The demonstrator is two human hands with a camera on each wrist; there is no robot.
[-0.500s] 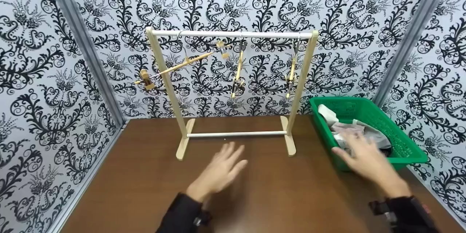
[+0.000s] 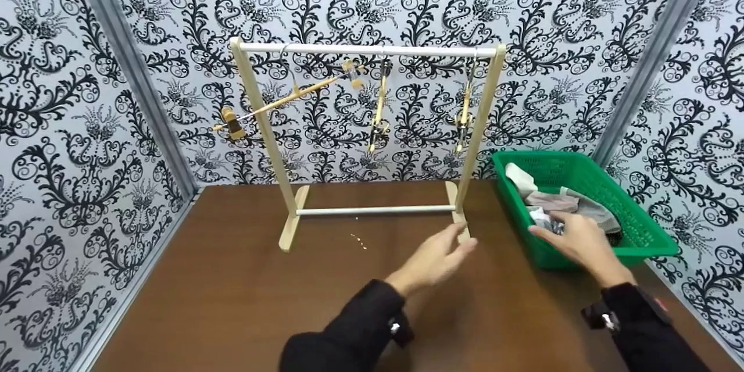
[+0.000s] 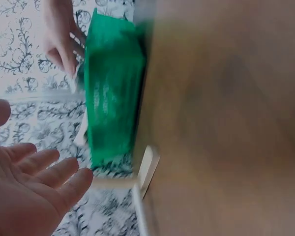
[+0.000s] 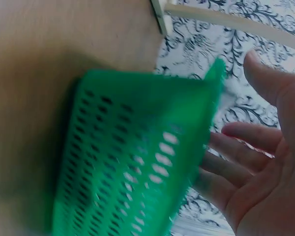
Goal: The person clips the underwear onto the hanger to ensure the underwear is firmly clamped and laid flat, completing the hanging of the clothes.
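A green plastic basket [image 2: 604,253] on the right of the table holds several folded pieces of cloth: a white one [image 2: 520,177], a pale pinkish one [image 2: 552,201] and a grey one [image 2: 596,215]. Over its near side, my right hand [image 2: 584,241] reaches in beside a white-and-dark patterned cloth [image 2: 540,219]. Its thumb stands apart from the extended fingers in the right wrist view, and the basket rim hides the fingertips. My left hand [image 2: 433,261] hovers above the table left of the basket, with loosely extended fingers and nothing in it.
A small wooden rack with a white top bar [image 2: 372,49] stands at the back of the brown table [image 2: 232,296]. Three clip hangers hang from it: a left one [image 2: 296,93], a middle one [image 2: 381,104] and a right one [image 2: 465,104]. Patterned walls enclose the table.
My left hand has moved right, toward the basket. My right hand has shifted slightly nearer and its fingers now point down at the patterned cloth.
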